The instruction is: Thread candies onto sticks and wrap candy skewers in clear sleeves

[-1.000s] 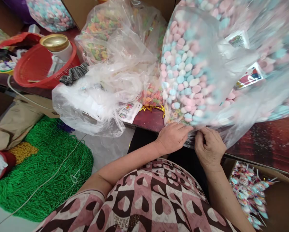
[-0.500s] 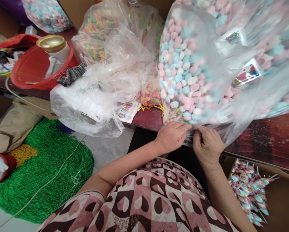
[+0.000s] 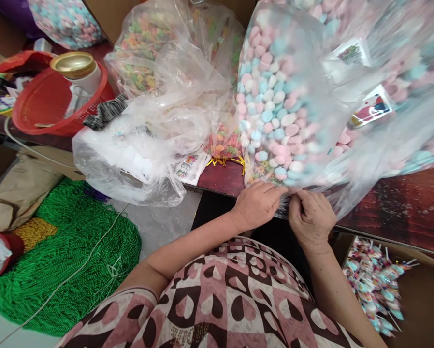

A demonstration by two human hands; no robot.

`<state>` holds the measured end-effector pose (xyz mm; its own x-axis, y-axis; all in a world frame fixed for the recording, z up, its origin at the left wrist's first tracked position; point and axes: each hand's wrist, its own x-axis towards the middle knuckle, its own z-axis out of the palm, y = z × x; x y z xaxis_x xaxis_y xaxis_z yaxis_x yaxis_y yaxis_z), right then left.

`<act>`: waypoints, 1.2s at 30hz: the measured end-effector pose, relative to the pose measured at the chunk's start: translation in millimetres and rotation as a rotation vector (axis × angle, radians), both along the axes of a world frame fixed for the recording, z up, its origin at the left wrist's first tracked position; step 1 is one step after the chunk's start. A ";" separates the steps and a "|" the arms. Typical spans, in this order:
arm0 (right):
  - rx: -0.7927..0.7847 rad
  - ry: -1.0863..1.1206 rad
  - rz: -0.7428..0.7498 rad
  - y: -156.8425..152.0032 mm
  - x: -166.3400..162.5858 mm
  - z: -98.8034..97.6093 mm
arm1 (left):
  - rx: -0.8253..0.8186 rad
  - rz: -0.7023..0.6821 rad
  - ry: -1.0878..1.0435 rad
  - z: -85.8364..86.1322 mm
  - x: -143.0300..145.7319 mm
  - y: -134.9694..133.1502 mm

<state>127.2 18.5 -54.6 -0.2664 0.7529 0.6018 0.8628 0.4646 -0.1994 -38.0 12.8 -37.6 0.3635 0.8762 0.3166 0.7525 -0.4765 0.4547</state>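
At the table's front edge, my left hand [image 3: 258, 205] and my right hand [image 3: 311, 217] are close together, fingers closed. Both pinch clear plastic along the near edge of a large plastic bag [image 3: 333, 145]. Pink, blue and white candies [image 3: 275, 113] fill this bag, which slumps over the table. A printed label [image 3: 372, 107] shows among its folds. My fingertips partly hide the pinched plastic, so its exact edge is unclear. Left of the bag are small red and orange gummy candies [image 3: 224, 140] and gold twist ties [image 3: 222, 161].
A clear bag of gummy rings [image 3: 140, 58] and a crumpled plastic bag [image 3: 130, 159] lie to the left, near a red basket [image 3: 24, 116]. Green bead strands [image 3: 82, 261] cover the floor. Wrapped candy sticks [image 3: 374, 285] fill part of a cardboard box [image 3: 422, 295] below right.
The view has shifted very slightly, moving the items on the left a little leftward. Both hands keep the same grip and place on the plastic.
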 end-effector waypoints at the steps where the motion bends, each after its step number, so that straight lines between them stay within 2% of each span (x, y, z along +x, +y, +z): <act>1: -0.004 0.001 -0.001 -0.1 0.1 0.0 | -0.006 0.002 -0.001 -0.1 0.0 -0.1; 4: -0.028 0.036 0.041 -0.7 1.3 2.0 | -0.021 0.011 -0.021 1.2 0.2 -0.4; 11: -0.166 0.147 0.295 0.5 11.6 10.7 | -0.107 0.145 -0.084 10.6 1.8 2.8; 19: -0.195 0.146 0.225 6.4 16.4 9.7 | -0.233 0.090 0.004 15.7 2.1 17.2; 23: -0.216 0.197 0.230 4.0 18.2 14.1 | -0.338 0.100 -0.216 20.1 -4.8 18.5; 26: -0.237 0.177 0.263 2.9 20.5 14.5 | -0.406 0.253 -0.485 23.6 -15.7 15.9; 29: -0.232 0.116 0.247 4.0 21.5 11.8 | -0.363 0.385 -0.588 24.3 -30.2 14.1; 32: -0.167 0.076 0.191 5.9 20.3 10.0 | -0.297 0.419 -0.492 24.6 -41.2 12.1; 34: -0.120 0.063 0.166 6.6 19.0 10.4 | -0.151 0.401 -0.392 29.0 -41.7 8.3; 36: -0.098 0.056 0.161 6.8 18.0 11.4 | 0.069 0.331 -0.309 38.1 -34.6 2.6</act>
<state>145.2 25.4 -43.2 -0.3566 0.7587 0.5451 0.7650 0.5721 -0.2959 -72.6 15.5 0.5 -0.0533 0.9022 0.4281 0.7037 -0.2702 0.6571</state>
